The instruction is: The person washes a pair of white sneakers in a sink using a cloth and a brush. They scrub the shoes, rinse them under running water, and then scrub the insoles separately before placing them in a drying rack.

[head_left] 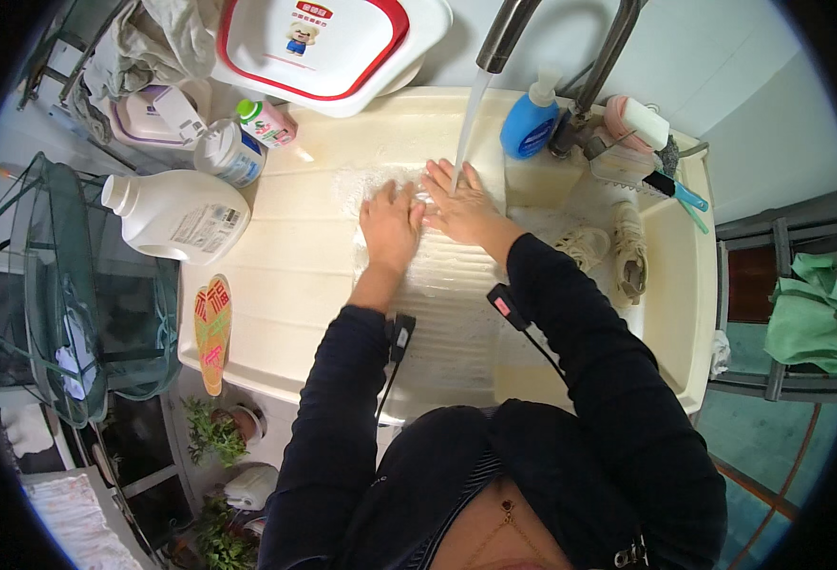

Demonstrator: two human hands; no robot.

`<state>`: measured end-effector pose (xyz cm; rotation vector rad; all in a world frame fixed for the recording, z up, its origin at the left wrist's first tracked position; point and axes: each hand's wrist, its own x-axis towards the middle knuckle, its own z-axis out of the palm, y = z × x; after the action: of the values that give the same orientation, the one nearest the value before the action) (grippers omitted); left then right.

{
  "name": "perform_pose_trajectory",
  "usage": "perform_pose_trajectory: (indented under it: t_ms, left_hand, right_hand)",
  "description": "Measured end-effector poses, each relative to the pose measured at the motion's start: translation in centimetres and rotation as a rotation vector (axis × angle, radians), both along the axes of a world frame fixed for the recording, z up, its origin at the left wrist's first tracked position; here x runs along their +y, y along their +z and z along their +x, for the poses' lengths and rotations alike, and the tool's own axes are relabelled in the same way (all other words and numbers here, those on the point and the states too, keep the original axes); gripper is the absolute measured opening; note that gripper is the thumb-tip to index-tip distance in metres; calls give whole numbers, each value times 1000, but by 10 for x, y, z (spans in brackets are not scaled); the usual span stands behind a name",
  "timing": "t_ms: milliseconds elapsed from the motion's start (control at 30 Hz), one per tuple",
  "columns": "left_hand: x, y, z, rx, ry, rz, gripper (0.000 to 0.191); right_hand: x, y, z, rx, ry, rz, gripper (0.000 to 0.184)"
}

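Observation:
My left hand (393,226) lies palm down at the top of the ribbed washboard (436,299) of a cream laundry sink. Beside it, my right hand (460,206) is palm down with its fingers spread. A stream of water (471,117) falls from the metal faucet (508,32) onto my right hand. The hands nearly touch at the thumbs, and neither visibly holds anything; what is under the palms is hidden. Foam (383,184) spreads around the fingertips. To the right, a pair of light lace-up shoes (629,249) sits in the basin (675,285).
At the back stand a blue pump bottle (530,125) and a wire rack with a brush (682,192). Leftward are a white jug (183,214), a white tub (230,153), a pink bottle (269,122) and patterned insoles (213,335). White basins (319,43) lean behind the sink.

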<state>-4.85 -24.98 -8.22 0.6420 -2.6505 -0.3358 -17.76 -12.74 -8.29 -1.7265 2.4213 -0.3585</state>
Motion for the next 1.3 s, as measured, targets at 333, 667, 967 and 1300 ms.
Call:
perform_pose_trajectory:
  t_ms: [333,667,967,1300]
  left_hand:
    - [-2,-7,-16,42,-234,182,26]
    - [13,28,-5,-345,-507,26,64]
    - [13,13,-6,-196,-392,35,72]
    - [8,6,-19,-327,-342,66,74]
  right_hand:
    - [12,-7,-5,137,116,-130,56]
    - [24,4,2,88,200,-191,53]
    - [24,-4,7,-16,127,-155,71]
    - [24,1,12,105,48,-48,62]
